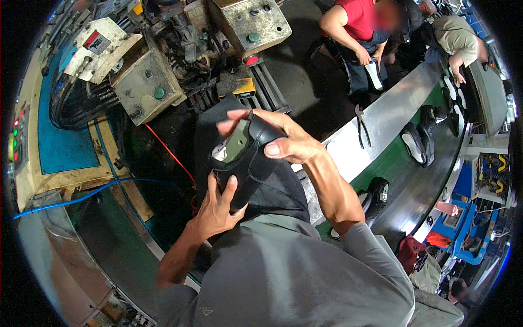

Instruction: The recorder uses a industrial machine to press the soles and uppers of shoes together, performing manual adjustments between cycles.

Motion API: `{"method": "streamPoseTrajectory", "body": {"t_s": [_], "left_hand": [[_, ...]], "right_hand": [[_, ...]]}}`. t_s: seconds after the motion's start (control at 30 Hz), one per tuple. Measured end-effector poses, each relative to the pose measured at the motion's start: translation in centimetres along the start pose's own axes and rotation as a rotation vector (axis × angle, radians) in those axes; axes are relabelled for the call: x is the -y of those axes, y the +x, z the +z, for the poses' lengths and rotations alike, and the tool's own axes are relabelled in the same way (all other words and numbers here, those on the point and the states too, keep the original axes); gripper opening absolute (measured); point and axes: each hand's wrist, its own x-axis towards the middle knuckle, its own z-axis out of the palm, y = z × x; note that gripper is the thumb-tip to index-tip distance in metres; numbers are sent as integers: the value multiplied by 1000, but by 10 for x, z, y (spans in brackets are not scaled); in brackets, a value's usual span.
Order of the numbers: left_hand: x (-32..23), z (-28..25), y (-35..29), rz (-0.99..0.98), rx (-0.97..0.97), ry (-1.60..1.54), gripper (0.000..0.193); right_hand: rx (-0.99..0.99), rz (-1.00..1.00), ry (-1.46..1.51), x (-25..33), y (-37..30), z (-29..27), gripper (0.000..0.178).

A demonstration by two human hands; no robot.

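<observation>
A black shoe upper [256, 155] is held over my lap, with a green shoe last [237, 143] showing in its opening. My left hand [218, 210] grips the near left side of the upper, thumb and fingers pressed against it. Around the far right side curls my right hand [291, 139], its thumb on the black surface and its fingers reaching over the top edge. The underside of the upper is hidden from view.
Grimy machinery with a grey control box [147, 87] stands ahead. At right, pincers [361, 128] lie on a metal ledge [392, 106] beside a green conveyor [387, 158] carrying several shoes [417, 143]. Two co-workers handle shoe parts at far right. A blue hose [98, 191] crosses the left.
</observation>
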Motion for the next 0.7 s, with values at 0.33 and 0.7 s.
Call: {"method": "streamPoseTrajectory", "body": {"t_s": [0.33,0.7], "left_hand": [[-28,-30,-24,-121,-43,-160,123],[33,-28,-168,-1098,-1093,-1156,104]], "right_hand": [[61,38,18,-14,28,33,79],[-219,416,-96,-91,48,-11,52]]}}
